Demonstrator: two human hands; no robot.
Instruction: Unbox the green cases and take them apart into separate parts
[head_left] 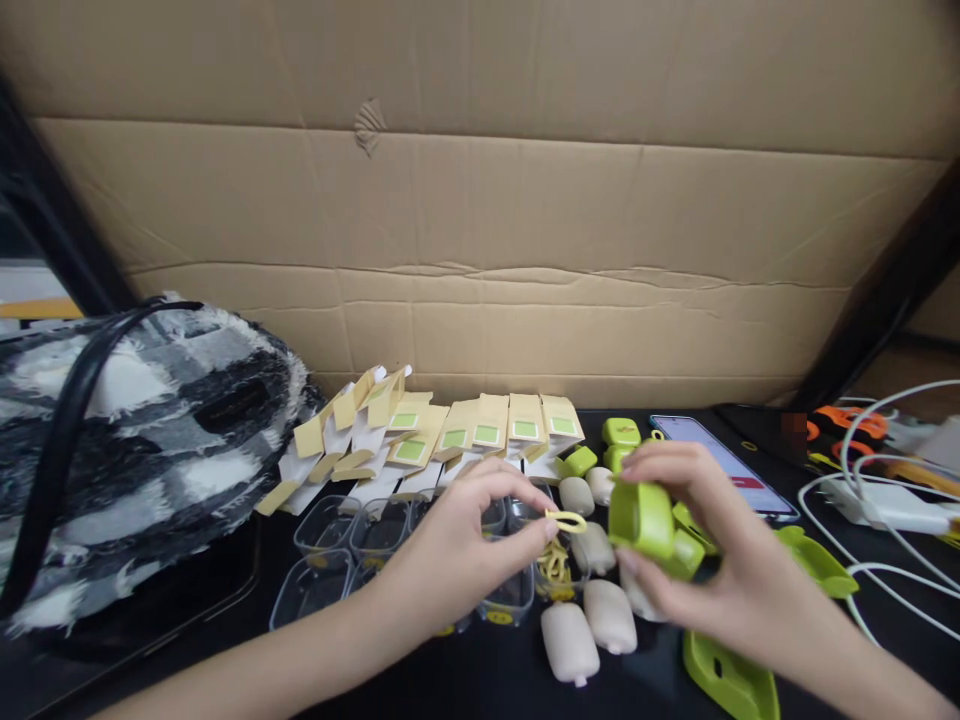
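Observation:
Between thumb and forefinger, my left hand (484,540) pinches a small yellow loop (568,522) above a clear container of similar yellow loops (553,568). To its right, my right hand (705,540) grips a hollow green case (642,518) with its opening turned toward the left. The loop and the case are apart. Several off-white rounded pieces (570,642) lie below and between the hands. More green pieces (621,433) sit behind the held case, and green shells (731,675) lie under and beside my right wrist.
Clear plastic containers (311,590) stand left of centre, partly behind my left arm. Folded card boxes (487,422) line the cardboard wall (480,220). A plaid bag (150,450) fills the left side. A phone (724,465), white cables (847,455) and orange scissors (851,422) lie at the right.

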